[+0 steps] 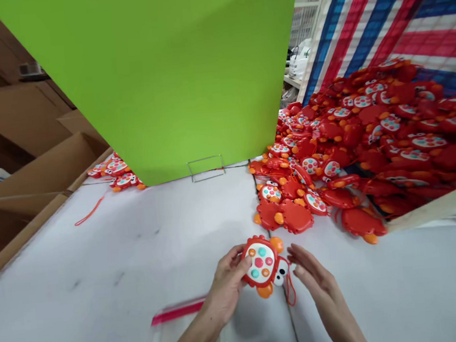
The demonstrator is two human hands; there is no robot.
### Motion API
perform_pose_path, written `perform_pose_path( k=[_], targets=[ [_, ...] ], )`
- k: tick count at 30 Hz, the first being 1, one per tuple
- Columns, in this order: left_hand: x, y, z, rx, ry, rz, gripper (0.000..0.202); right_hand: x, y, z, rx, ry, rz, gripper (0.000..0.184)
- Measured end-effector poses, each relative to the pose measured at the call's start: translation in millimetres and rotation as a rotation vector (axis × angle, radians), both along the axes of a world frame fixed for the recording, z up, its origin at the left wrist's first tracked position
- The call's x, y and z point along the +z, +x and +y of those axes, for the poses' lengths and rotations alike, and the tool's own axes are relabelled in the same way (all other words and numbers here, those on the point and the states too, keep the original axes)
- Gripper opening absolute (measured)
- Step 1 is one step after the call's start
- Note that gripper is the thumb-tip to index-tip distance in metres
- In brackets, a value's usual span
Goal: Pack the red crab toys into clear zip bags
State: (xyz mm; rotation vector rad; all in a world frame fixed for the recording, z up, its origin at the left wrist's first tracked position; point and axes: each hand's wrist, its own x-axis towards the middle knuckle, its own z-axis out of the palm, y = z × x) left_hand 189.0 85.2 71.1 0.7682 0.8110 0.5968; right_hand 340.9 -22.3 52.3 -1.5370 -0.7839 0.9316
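A red crab-shaped toy with a white face, coloured round buttons, orange claws and cartoon eyes is gripped at its left edge by my left hand, thumb on the front. From its eye end hangs a thin red cord loop. Just right of the eyes, my right hand is held with fingers stretched out and nothing seen in it. Under my left forearm lies a clear plastic bag with a pink strip along its top, partly hidden by the arm.
A tall green panel stands on the white table; a wire frame sits at its foot. Many red crab toys heap up at the right by a striped sheet. More toys and cardboard boxes are left.
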Motion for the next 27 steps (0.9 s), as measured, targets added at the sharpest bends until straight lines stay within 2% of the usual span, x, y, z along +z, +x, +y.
perform_pose_path(
  k=[3,7,12,17,18,20,23,25,27],
  targets=[
    [3.2,-0.6,-9.4,-0.051,0.117,0.012,0.034,1.8,-5.4,12.2,0.022,0.026,0.288,0.034],
    [5.8,-1.2,-17.7,-0.143,0.260,0.046,0.038,7.9,-13.6,27.3,0.091,0.094,0.359,0.023],
    [7.4,-7.6,-15.7,-0.242,0.310,0.058,0.040,18.7,-8.6,26.4,0.242,0.089,0.232,0.020],
    [12.7,-7.9,-8.6,-0.290,0.395,0.208,0.021,24.7,-6.0,30.3,0.354,0.044,0.107,0.018],
    [13.6,-7.3,-6.4,-0.281,0.386,0.229,0.019,24.9,-5.0,32.4,0.358,0.037,0.089,0.018],
    [14.0,-5.8,-1.2,-0.194,0.300,0.215,0.020,24.3,-1.6,35.2,0.255,0.039,0.009,0.021],
    [11.1,-3.6,5.7,0.051,0.079,0.096,0.022,20.5,2.8,33.5,0.022,0.041,-0.067,0.031],
    [7.5,-2.1,6.9,0.145,-0.029,0.018,0.023,15.4,0.3,29.3,0.018,0.014,0.066,0.033],
    [3.7,-0.1,3.9,0.148,-0.078,-0.022,0.024,9.1,-8.2,25.5,0.055,-0.006,0.266,0.033]
  ],
)
